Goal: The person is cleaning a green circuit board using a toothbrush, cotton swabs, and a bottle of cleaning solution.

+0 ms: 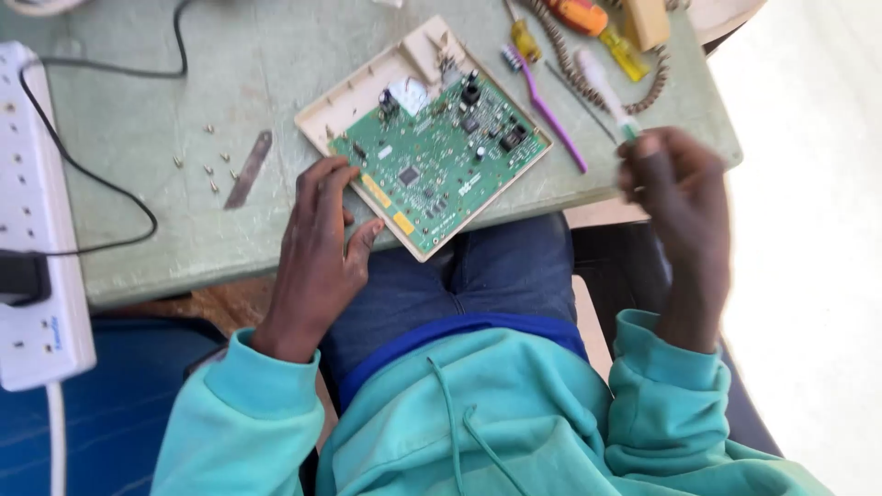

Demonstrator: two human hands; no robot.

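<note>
Green table [230, 83] holds circuit board [439, 163] angled up-right; left hand [322, 239] spread on it, right hand [675, 179] gripping screwdriver [602, 87]

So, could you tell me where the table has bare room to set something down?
The widest bare patch of table lies between the black cable and the circuit board, above the loose screws. The far right corner is crowded with screwdrivers, a purple brush and a coiled cord.

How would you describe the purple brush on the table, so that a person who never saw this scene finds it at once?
Start at the green circuit board, which lies in its beige tray at the near edge of the green table. Just to its right, a thin purple brush lies diagonally. It is the only purple thing there; the screwdrivers beyond it are orange and yellow.
</note>
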